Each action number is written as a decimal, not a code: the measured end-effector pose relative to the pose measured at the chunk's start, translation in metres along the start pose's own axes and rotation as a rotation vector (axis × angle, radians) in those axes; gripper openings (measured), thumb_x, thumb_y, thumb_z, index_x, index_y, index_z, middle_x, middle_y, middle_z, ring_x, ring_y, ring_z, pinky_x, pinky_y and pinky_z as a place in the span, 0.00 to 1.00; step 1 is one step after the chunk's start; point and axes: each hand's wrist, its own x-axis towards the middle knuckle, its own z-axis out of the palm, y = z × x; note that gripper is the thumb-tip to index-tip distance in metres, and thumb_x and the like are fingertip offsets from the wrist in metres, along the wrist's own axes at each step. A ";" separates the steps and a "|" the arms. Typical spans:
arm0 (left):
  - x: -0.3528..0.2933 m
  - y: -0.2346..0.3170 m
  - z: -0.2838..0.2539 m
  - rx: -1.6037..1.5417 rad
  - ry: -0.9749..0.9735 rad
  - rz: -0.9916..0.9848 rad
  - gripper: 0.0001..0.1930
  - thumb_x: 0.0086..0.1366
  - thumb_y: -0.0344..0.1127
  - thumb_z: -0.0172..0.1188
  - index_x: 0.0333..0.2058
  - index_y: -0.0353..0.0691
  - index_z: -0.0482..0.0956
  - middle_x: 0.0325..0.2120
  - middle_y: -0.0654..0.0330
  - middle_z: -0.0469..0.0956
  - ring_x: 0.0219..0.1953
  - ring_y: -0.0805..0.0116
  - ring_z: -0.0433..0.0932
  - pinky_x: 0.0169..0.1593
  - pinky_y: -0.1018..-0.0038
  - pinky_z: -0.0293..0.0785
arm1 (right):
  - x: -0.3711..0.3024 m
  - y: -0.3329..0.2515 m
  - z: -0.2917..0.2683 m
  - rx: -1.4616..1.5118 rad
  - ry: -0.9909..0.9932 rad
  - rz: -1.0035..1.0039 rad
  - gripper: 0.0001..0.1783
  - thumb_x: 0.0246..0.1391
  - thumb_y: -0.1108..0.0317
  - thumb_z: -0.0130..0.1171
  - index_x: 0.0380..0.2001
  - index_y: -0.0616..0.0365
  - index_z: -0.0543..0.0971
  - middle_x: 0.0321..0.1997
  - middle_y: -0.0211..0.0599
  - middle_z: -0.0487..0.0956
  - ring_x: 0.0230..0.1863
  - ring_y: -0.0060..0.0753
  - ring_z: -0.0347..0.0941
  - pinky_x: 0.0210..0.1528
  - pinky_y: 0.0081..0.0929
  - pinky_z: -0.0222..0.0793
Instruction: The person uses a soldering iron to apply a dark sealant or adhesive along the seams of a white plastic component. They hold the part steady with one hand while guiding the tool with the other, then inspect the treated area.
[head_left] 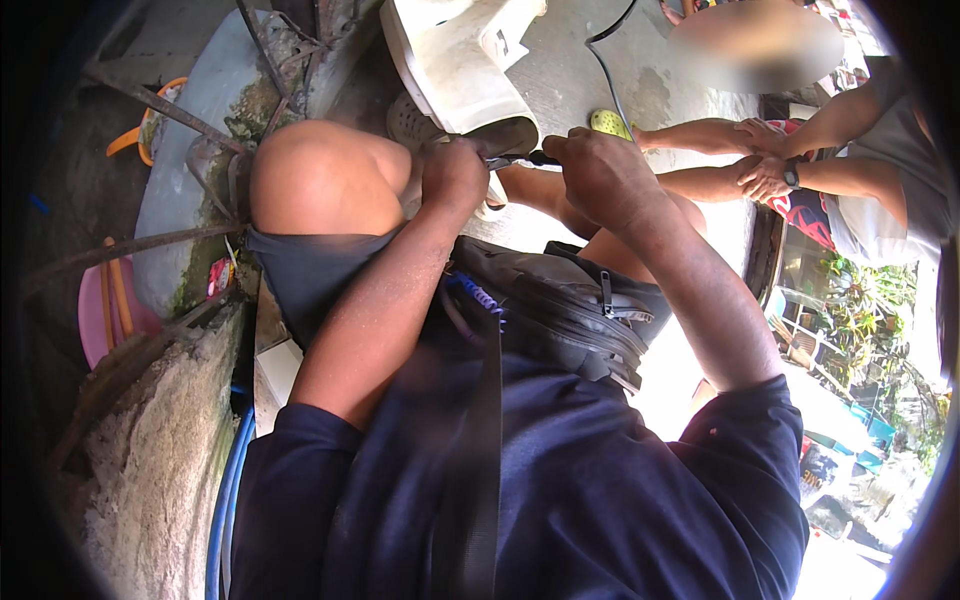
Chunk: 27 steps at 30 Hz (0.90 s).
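Note:
I hold both hands in front of my lap, a short way apart. A thin black cable-like piece (520, 159) with a shiny section near its left end spans the space between them. My left hand (456, 182) is closed around its left end, knuckles up. The fingers of my right hand (604, 178) pinch its thicker dark right end. The fingertips are partly hidden, so the exact kind of piece is hard to make out. Just beyond my hands stands a white plastic moulded piece (455, 65). A black waist bag (560, 310) rests on my lap.
A black cord (603, 75) runs over the concrete floor. Another person's forearms (830, 175) are at the right. Rusty metal bars (165, 110) and a grey-blue slab (175, 200) stand left. A pink basin (100, 315) lies lower left; a yellow-green clog (609, 123) is ahead.

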 end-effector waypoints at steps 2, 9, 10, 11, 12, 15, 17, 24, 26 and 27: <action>0.000 0.001 0.000 -0.004 -0.008 -0.020 0.12 0.66 0.30 0.58 0.43 0.44 0.90 0.39 0.45 0.86 0.45 0.45 0.86 0.49 0.57 0.82 | 0.000 0.001 0.002 0.012 0.015 0.005 0.17 0.58 0.74 0.60 0.51 0.51 0.84 0.43 0.44 0.86 0.47 0.48 0.85 0.49 0.42 0.81; 0.007 0.005 -0.003 -0.017 -0.006 -0.049 0.12 0.65 0.29 0.58 0.43 0.43 0.89 0.39 0.44 0.86 0.45 0.45 0.86 0.51 0.57 0.81 | 0.006 0.001 0.000 -0.001 0.049 -0.010 0.17 0.56 0.79 0.57 0.47 0.53 0.84 0.41 0.44 0.85 0.46 0.47 0.84 0.49 0.43 0.80; 0.007 0.005 -0.003 -0.015 -0.007 -0.051 0.12 0.65 0.29 0.58 0.43 0.43 0.89 0.39 0.44 0.86 0.45 0.45 0.86 0.51 0.57 0.81 | 0.007 0.001 -0.001 -0.018 0.014 0.002 0.17 0.56 0.77 0.60 0.48 0.53 0.84 0.43 0.43 0.85 0.47 0.46 0.85 0.50 0.42 0.80; 0.007 0.005 -0.003 -0.014 -0.008 -0.053 0.12 0.65 0.29 0.58 0.43 0.43 0.89 0.39 0.44 0.86 0.45 0.45 0.86 0.51 0.57 0.81 | 0.007 0.001 -0.002 -0.031 -0.001 0.000 0.16 0.56 0.75 0.63 0.49 0.53 0.83 0.44 0.42 0.86 0.48 0.46 0.85 0.51 0.41 0.81; 0.006 0.005 -0.003 -0.012 -0.009 -0.055 0.12 0.65 0.29 0.58 0.43 0.43 0.89 0.39 0.44 0.86 0.45 0.45 0.86 0.51 0.57 0.81 | 0.007 0.000 -0.002 -0.036 -0.017 0.012 0.16 0.56 0.75 0.63 0.49 0.53 0.83 0.44 0.41 0.86 0.48 0.46 0.85 0.51 0.40 0.81; 0.006 0.004 -0.002 -0.020 -0.011 -0.047 0.12 0.65 0.29 0.58 0.43 0.42 0.89 0.40 0.43 0.86 0.45 0.45 0.86 0.51 0.57 0.81 | 0.007 0.000 -0.003 -0.043 -0.011 0.004 0.16 0.56 0.75 0.64 0.49 0.53 0.83 0.44 0.41 0.85 0.48 0.45 0.85 0.51 0.40 0.81; 0.007 0.003 -0.001 -0.019 -0.008 -0.050 0.12 0.65 0.29 0.58 0.43 0.42 0.89 0.40 0.43 0.86 0.45 0.45 0.86 0.51 0.57 0.81 | 0.008 0.001 -0.002 -0.048 -0.013 0.006 0.17 0.55 0.76 0.65 0.49 0.53 0.83 0.44 0.41 0.85 0.48 0.45 0.85 0.51 0.40 0.81; 0.011 0.000 0.003 -0.008 -0.002 -0.066 0.09 0.67 0.35 0.63 0.43 0.47 0.90 0.40 0.47 0.86 0.45 0.46 0.85 0.48 0.58 0.81 | 0.005 0.004 0.004 0.006 0.066 -0.003 0.18 0.54 0.82 0.55 0.45 0.52 0.84 0.39 0.44 0.84 0.45 0.47 0.85 0.48 0.43 0.81; 0.011 -0.001 0.003 -0.016 0.004 -0.054 0.09 0.67 0.35 0.63 0.42 0.47 0.90 0.40 0.47 0.86 0.45 0.46 0.85 0.48 0.58 0.81 | 0.005 0.003 0.004 0.014 0.068 0.009 0.18 0.54 0.82 0.55 0.45 0.53 0.84 0.39 0.44 0.84 0.45 0.47 0.85 0.48 0.43 0.81; 0.011 -0.001 0.003 -0.018 0.000 -0.052 0.09 0.67 0.35 0.63 0.42 0.47 0.90 0.40 0.47 0.86 0.45 0.46 0.85 0.48 0.58 0.81 | 0.005 0.002 0.003 0.019 0.068 0.006 0.18 0.54 0.82 0.55 0.45 0.52 0.84 0.39 0.44 0.84 0.45 0.47 0.85 0.48 0.43 0.81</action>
